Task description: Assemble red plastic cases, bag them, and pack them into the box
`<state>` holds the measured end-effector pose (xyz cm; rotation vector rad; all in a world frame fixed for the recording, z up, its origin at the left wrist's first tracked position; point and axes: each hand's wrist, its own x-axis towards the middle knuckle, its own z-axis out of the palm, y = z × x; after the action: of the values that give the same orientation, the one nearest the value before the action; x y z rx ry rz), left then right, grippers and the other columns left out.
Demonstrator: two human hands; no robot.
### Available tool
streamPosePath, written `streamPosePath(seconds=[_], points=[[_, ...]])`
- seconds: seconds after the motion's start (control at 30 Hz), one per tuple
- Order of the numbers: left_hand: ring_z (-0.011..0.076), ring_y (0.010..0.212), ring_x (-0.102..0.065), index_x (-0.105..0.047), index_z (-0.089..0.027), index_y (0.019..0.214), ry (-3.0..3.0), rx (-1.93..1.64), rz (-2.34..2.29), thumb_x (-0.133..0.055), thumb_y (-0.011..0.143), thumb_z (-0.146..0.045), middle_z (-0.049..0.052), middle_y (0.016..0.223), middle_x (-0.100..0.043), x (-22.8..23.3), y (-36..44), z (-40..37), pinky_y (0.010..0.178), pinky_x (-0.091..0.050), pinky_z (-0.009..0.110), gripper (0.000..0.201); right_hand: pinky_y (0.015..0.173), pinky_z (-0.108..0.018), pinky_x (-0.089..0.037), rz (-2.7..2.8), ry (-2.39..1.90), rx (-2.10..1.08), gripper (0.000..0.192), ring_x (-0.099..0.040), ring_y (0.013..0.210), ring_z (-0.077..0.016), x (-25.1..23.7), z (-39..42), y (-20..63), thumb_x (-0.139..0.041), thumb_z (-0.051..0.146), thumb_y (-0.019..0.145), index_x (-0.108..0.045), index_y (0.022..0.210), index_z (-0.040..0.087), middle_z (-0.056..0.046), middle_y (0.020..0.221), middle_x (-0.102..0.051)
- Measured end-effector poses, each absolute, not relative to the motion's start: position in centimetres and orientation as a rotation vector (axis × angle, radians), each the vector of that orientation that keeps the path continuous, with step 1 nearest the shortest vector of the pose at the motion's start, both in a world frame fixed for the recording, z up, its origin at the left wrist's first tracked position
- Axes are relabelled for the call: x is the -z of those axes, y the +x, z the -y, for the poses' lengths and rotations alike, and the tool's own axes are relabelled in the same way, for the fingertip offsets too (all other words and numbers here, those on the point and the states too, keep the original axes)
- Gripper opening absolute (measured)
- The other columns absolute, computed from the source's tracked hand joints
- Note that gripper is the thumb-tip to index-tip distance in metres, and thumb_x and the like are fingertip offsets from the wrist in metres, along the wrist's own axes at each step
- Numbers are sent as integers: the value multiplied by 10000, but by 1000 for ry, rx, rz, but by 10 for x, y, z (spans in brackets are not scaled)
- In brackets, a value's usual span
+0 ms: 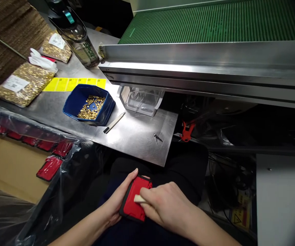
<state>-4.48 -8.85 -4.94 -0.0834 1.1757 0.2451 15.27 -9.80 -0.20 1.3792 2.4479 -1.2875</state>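
While the left hand (119, 198) is cradling a red, black-edged case (132, 194) over the lap, below the desk's near edge, the right hand (166, 206) is gripping a pale tool (140, 199) in closed fingers. The tool's blunt end is lying over the red face; whether it is touching, I cannot tell. The left thumb is running along the case's border, with the other fingers mostly hidden beneath.

To the left, a bin (65, 181) lined with clear plastic is holding other cases (49, 168), most of them sitting in a row along its far wall, next to cardboard (11, 164).

Near the right edge of the desk (139, 141), toward its near corner, a small metal clipper (158, 137) is lying. A pen-like tool (114, 123) is resting farther left, just beside a blue tub (72, 102) that is holding brass pieces (92, 107). An orange clamp (187, 131) is showing beyond the right edge. Behind, a clear tray (143, 100) is standing partly under a metal rail (201, 56), and yellow labels (70, 83) are stretching behind the tub. Toward the far left, two bags (31, 80) of brass parts are lying near a white glove (38, 58). A bottle (79, 44) is standing beside the rail's left end, and a green belt (214, 22) is filling the far right.
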Motion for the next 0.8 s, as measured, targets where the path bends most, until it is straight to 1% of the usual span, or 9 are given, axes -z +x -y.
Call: streamPosePath(seconds=[0.13,0.23,0.37,0.47,0.53,0.6,0.67,0.73,0.8], points=[[193,632,-696,-699,-135,1187,-97,-284,-1194,-629,892,-701,108,827,-768,47,-46,89,569,-569,260,641,542,-307,-177,-2349,1451,1313,86,-702,642,-146,1,100,153,-531,293,1008,-575,940,264,51,786,-759],[220,665,-714,-687,-149,1209,-90,-262,-1202,-617,885,-723,123,851,-776,46,-45,90,575,-576,280,663,545,-306,-185,-2358,1439,1344,102,-705,650,-149,1,102,153,-544,297,998,-563,905,260,48,801,-766],[194,615,-695,-699,-144,1181,-90,-273,-1210,-628,887,-708,101,811,-766,45,-45,92,551,-560,257,640,547,-313,-179,-2315,1516,1291,103,-712,662,-162,4,103,152,-524,306,1014,-574,937,258,31,810,-775],[215,683,-725,-699,-148,1187,-112,-297,-1184,-642,898,-672,109,866,-778,43,-44,93,610,-593,286,602,534,-311,-182,-2338,1419,1334,86,-708,644,-157,2,103,146,-544,295,990,-577,917,261,40,797,-773],[217,690,-732,-720,-138,1123,-120,-311,-1168,-654,908,-636,113,860,-780,41,-44,92,619,-595,283,546,535,-312,-186,-2344,1439,1310,113,-706,653,-166,-2,100,143,-532,306,1004,-585,919,254,25,805,-772],[186,603,-704,-741,-111,969,-150,-322,-1160,-652,917,-619,106,766,-762,38,-45,91,569,-568,246,519,550,-293,-226,-2335,1543,1343,159,-702,681,-170,-4,93,146,-494,326,1041,-598,949,249,14,829,-769],[189,582,-703,-744,-96,925,-189,-359,-1140,-630,932,-618,113,730,-754,37,-48,90,560,-564,245,534,582,-255,-310,-2296,1688,1575,213,-689,702,-159,2,83,154,-457,384,1071,-602,990,251,22,842,-749],[250,692,-754,-737,-87,1092,-197,-429,-1105,-607,945,-614,155,823,-782,37,-53,89,659,-610,309,563,617,-229,-389,-2168,1950,1858,284,-665,704,-148,19,73,161,-423,462,1078,-592,1001,248,31,825,-707],[324,845,-779,-651,-80,1313,-180,-491,-1077,-597,947,-608,215,979,-790,38,-57,89,798,-627,407,645,659,-237,-450,-1976,2294,1937,319,-656,739,-158,44,60,160,-389,479,1077,-577,1010,230,17,837,-677]])
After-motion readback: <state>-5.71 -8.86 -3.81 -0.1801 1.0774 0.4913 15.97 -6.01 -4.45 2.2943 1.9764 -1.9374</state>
